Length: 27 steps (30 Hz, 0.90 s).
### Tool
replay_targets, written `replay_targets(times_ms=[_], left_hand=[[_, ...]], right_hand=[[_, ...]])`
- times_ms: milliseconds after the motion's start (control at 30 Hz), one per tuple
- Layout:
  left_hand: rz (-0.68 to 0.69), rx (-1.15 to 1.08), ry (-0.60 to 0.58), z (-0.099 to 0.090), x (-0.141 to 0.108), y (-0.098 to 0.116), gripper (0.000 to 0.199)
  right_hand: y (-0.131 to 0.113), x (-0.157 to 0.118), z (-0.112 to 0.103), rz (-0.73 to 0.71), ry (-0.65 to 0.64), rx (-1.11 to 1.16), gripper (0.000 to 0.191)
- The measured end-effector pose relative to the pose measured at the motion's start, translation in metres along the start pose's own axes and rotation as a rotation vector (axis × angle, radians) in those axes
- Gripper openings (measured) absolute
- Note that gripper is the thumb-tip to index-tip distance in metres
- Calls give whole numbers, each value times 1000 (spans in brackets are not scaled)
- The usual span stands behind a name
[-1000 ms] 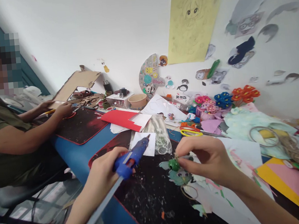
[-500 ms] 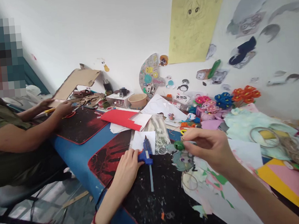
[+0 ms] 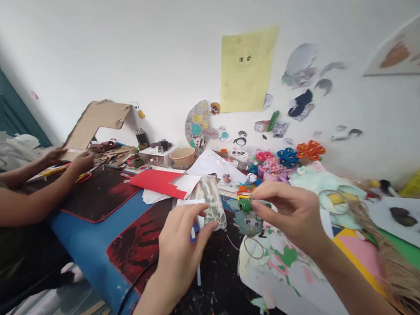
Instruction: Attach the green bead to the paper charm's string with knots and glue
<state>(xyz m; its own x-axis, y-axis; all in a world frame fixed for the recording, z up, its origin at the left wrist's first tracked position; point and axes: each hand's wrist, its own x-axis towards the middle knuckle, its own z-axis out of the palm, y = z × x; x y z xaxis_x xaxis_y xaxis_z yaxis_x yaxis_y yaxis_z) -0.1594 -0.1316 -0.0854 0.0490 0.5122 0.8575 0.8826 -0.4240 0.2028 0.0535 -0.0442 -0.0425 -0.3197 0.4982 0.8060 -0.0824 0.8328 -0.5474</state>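
My right hand [image 3: 291, 209] pinches a small round green bead [image 3: 245, 205] between thumb and fingertips. Directly below the bead is a grey-green cartoon cutout [image 3: 248, 223]; I cannot tell whether the two are joined. My left hand [image 3: 180, 238] is raised over the mat, thumb and fingers apart, holding nothing. Mostly hidden behind it is a blue glue gun [image 3: 194, 232], its pale glue stick [image 3: 198, 275] showing below. A clear bag [image 3: 213, 208] of pale stringy things lies just past the left fingertips.
The dark mat [image 3: 208, 304] bears paper scraps [image 3: 283, 264] on a white sheet at the right. Red paper [image 3: 159, 182], a bowl [image 3: 182, 157] and crocheted flowers [image 3: 289, 156] line the back. At left, a co-worker's hands [image 3: 81, 163] hold a flat piece beside cardboard [image 3: 98, 119].
My left hand has let go of the glue gun and risen toward the right hand, fingers apart. The view has swung right. The green bead stays pinched in my right hand.
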Motion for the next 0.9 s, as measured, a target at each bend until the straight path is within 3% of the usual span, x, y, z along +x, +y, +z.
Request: replay_targets(times_ms=[100, 300, 567, 733, 900], left_hand=[[101, -186, 179, 7, 36, 42, 29], [209, -358, 242, 30, 60, 84, 27], [171, -314, 316, 46, 59, 98, 19], [188, -260, 343, 43, 58, 101, 16], [197, -246, 344, 37, 54, 103, 19]], right_hand=[[-14, 2, -15, -94, 55, -116, 13], [-34, -7, -41, -270, 129, -336, 18], [-36, -8, -51, -393, 139, -522, 13], [-36, -14, -52, -550, 154, -746, 10], [-38, -18, -48, -582, 177, -858, 10]])
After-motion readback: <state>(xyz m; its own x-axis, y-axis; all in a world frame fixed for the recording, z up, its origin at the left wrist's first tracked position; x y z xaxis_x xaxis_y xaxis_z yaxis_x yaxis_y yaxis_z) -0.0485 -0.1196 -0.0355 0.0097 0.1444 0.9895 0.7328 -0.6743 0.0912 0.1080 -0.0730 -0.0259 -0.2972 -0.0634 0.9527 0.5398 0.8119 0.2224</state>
